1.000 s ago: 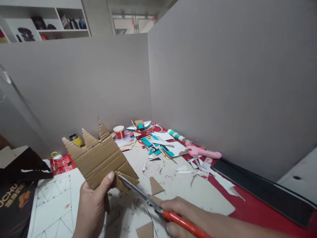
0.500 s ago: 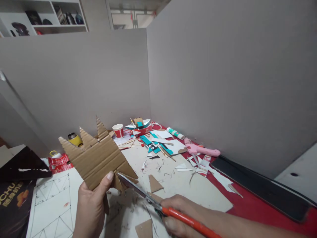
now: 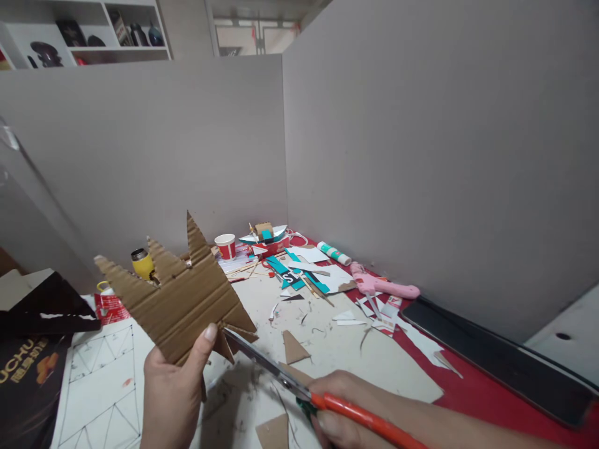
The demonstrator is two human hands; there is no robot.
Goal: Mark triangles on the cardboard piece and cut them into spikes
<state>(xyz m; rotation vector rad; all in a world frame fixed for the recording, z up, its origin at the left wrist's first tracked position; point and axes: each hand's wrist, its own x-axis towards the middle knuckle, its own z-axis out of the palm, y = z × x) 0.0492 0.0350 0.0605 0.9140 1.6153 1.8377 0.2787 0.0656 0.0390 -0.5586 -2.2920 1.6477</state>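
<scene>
A brown corrugated cardboard piece [image 3: 187, 299] with pointed spikes along its upper edge is pinched in my left hand [image 3: 175, 386], the thumb lying on its front face. My right hand [image 3: 346, 405] grips the scissors [image 3: 341, 408], which have a red-orange handle and metal blades. The blade tips reach the lower right edge of the cardboard, beside a small cut triangle and close to my left thumb. The fingers behind the cardboard are mostly hidden.
Cardboard scraps [image 3: 294, 347] lie on the pale board. Behind are a paper cup [image 3: 226, 247], a yellow jar [image 3: 142, 264] and a small model boat [image 3: 263, 233]. A pink glue gun [image 3: 384, 285] and a black flat object [image 3: 491, 355] lie right; a drawn sheet [image 3: 103, 386] lies left.
The cardboard has tilted slightly, its left spike moving left and down. The scissors remain at its lower right edge. The whole view has shifted a little.
</scene>
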